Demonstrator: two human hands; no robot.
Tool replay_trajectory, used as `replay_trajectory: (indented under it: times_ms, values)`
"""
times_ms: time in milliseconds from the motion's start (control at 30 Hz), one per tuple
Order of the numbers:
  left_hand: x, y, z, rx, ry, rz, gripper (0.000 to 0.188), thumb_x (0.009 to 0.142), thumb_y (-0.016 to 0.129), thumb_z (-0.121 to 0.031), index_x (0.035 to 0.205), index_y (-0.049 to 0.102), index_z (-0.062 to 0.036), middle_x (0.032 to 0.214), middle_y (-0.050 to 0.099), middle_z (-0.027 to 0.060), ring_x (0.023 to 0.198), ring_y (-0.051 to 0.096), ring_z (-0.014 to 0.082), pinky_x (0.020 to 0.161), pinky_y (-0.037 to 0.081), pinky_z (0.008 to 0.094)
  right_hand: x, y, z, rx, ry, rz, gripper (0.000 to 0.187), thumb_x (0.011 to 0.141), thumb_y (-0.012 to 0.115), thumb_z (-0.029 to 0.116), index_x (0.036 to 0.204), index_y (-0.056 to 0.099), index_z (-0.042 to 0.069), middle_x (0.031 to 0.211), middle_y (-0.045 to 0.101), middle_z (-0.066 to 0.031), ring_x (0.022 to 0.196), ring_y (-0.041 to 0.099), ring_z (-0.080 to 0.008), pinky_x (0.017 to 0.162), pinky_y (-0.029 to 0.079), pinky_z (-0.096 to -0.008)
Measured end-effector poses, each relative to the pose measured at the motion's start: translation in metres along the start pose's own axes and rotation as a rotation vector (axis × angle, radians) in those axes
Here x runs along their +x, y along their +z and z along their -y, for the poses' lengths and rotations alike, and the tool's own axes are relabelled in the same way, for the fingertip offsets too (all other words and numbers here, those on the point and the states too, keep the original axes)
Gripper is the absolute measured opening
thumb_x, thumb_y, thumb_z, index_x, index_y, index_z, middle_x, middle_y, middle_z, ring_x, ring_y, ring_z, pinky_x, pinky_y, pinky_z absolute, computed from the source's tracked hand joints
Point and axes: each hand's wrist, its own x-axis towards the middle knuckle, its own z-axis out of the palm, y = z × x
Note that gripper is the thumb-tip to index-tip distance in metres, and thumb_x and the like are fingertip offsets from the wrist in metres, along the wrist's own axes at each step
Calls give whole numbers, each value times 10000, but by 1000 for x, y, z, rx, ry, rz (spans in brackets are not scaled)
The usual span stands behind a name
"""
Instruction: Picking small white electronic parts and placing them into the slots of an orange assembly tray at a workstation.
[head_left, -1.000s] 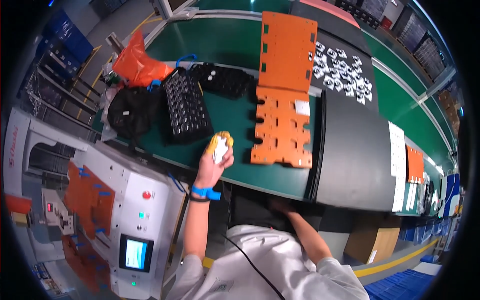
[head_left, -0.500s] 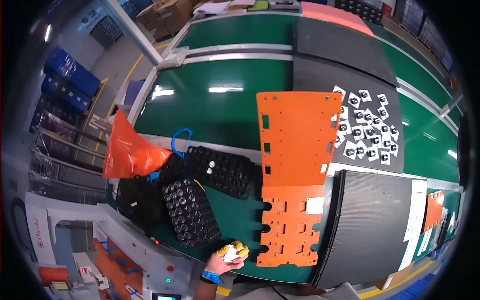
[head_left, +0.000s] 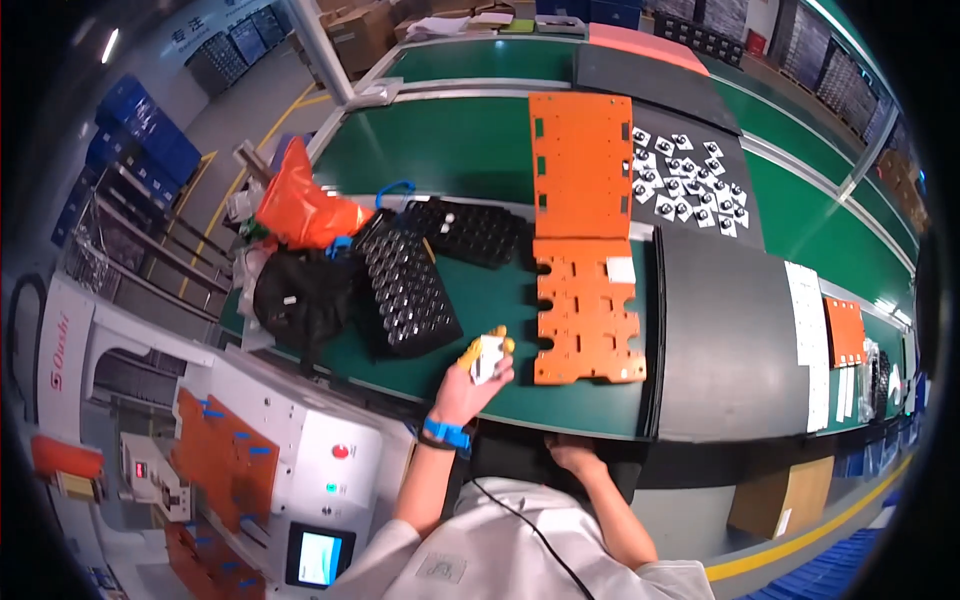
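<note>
My left hand (head_left: 472,388) is closed on a small white piece (head_left: 487,360), held above the front of the green table. Yellow coverings sit on its fingertips and a blue band circles the wrist. Just right of it lies an orange panel (head_left: 585,335) with notched edges and a pale square on it. A taller orange panel (head_left: 582,170) adjoins its far end. To the left rests a black tray (head_left: 410,290) with rows of shiny round cups. My right hand (head_left: 574,456) is at the table's front edge, its fingers hidden.
A second black tray (head_left: 465,232), an orange plastic bag (head_left: 310,205) and a black bag (head_left: 300,295) crowd the left. Several white square pieces (head_left: 690,180) with black centres lie on a dark mat. Right stands a stack of black sheets (head_left: 730,340); a machine (head_left: 330,450) is near left.
The head view has shifted, so the table sits higher and more of my body shows. My right hand has come into view. The left hand still holds the white piece.
</note>
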Motion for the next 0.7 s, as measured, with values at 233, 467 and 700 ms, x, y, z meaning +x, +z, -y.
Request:
replay_trajectory:
  times_ms: [233,467,700]
  values:
    - [-49,27,-1,187,139,-125,473,1062,358,-394,1361,492,-54,1282,616,161,892,661,224,745,567,310,-83,-194,124,259,-169,573,432,947,595,321,1190,624,-35,1143,664,-231,1045,631,-402,938,498,-457]
    - [-71,7,10,273,354,-101,373,1060,355,-338,1272,537,-90,1082,646,51,730,545,92,632,461,247,22,-267,225,511,-400,26,213,927,639,163,1020,677,-24,853,686,-162,746,669,-245,696,513,-361]
    - [-72,6,13,-43,314,-177,389,1012,554,-319,1311,525,-73,1217,622,116,993,639,225,878,551,357,169,-231,271,322,-401,-190,262,835,716,134,1063,687,9,959,723,-145,864,696,-289,788,547,-382]
